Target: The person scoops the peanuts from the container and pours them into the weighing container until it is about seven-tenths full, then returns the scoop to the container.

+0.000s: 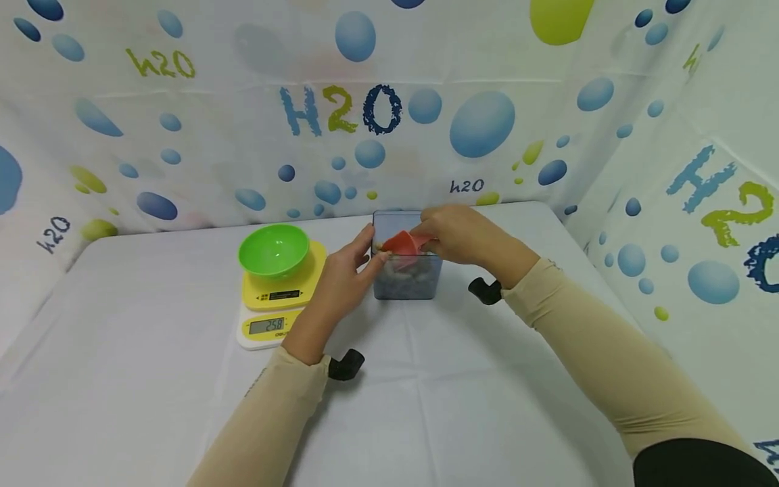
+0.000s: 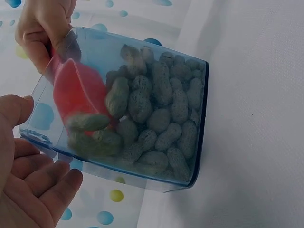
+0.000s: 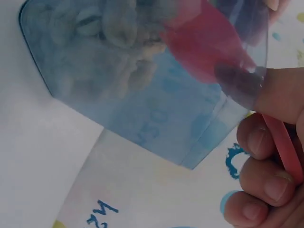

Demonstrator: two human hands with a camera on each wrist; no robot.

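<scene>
From my end, nearest is the white table (image 1: 152, 399), then at left the scale (image 1: 251, 297), its display (image 1: 266, 326) turned to the near side, prob. so it reads easily. L hand (image 1: 342, 279) is relaxed, fingers loosely extended, gripping nothing; it lies along the left side of the clear box (image 1: 394, 220), thumb by the near-left corner, I'd guess to steady it vs. the scoop's push. Box stands on the table just right of the scale, approx. mid-scene, w/ peanuts (image 2: 160, 88) heaped inside. R hand (image 1: 458, 233) is at the box's right side, wrapped round the handle of the red scoop (image 2: 78, 88): thumb inside the wall, other fingers curled outside. Scoop head's down in the box, mouth to the left, a few peanuts at its lip; prob. angled to get under them. Green bowl (image 1: 274, 247) sits on the scale, prob. so its weight registers. Far back: printed cloth (image 1: 234, 118).
</scene>
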